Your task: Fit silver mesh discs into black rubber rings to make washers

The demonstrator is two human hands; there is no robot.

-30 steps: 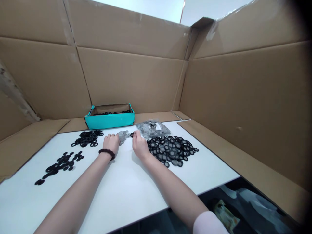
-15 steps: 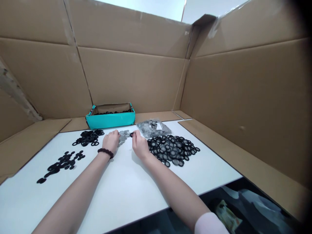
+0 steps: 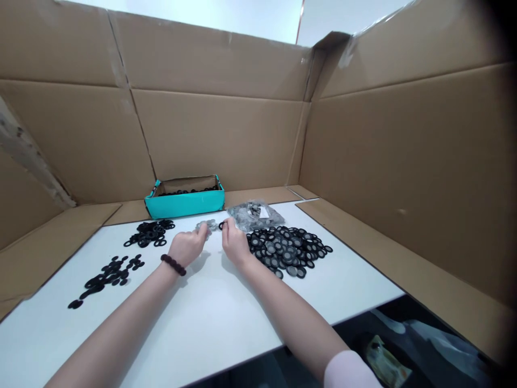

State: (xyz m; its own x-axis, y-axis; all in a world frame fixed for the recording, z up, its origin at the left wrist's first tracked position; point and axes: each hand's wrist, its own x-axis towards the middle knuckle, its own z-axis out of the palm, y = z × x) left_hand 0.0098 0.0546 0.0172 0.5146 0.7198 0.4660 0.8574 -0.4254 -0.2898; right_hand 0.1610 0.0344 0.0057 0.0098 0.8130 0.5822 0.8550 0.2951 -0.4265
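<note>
My right hand (image 3: 236,243) pinches a black ring (image 3: 222,226), which sticks out to the left of its fingertips above the table. Across from it, my left hand (image 3: 187,248) has its thumb and fingers pressed together, with the edge of a translucent grey disc (image 3: 209,234) at their tips. Just behind both hands lies a small pile of grey discs (image 3: 210,223), partly covered by the left fingers. Close to the right hand spreads a large heap of black rings with grey centres (image 3: 287,250). The two hands are a short way apart.
A turquoise box (image 3: 186,206) with black pieces inside stands at the back. Beside it lies a clear bag of grey discs (image 3: 244,216). Loose black rings (image 3: 148,234) and small black pieces (image 3: 109,274) lie on the left. Cardboard walls (image 3: 226,137) enclose the white table (image 3: 210,323).
The left hand has drawn back slightly from the grey discs, with its fingers now pointing right. The right hand still holds the black ring. The view has shifted a little.
</note>
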